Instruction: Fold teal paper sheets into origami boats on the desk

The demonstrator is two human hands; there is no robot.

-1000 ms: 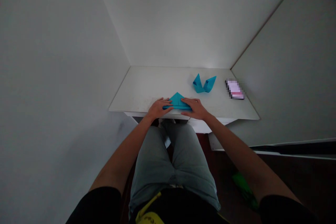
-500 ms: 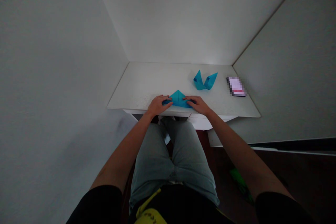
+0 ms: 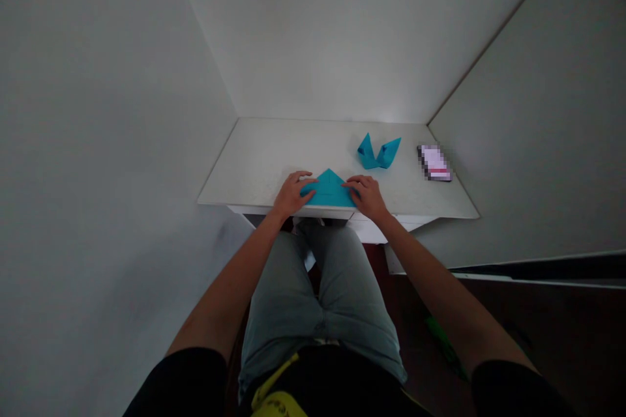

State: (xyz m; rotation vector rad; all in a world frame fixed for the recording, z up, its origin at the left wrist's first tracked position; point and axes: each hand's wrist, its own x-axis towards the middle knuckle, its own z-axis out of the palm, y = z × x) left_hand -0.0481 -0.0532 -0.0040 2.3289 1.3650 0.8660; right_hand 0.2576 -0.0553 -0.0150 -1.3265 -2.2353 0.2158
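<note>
While both hands rest on it, a folded teal paper triangle lies at the near edge of the white worktop. The left hand and right hand bear on its lower corners, fingers spread open, pinching nothing. A second folded paper piece sits farther back, near a pixelated flat object.

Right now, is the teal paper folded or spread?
Folded: the teal paper forms a creased triangle, its corners under the left hand and right hand.
</note>
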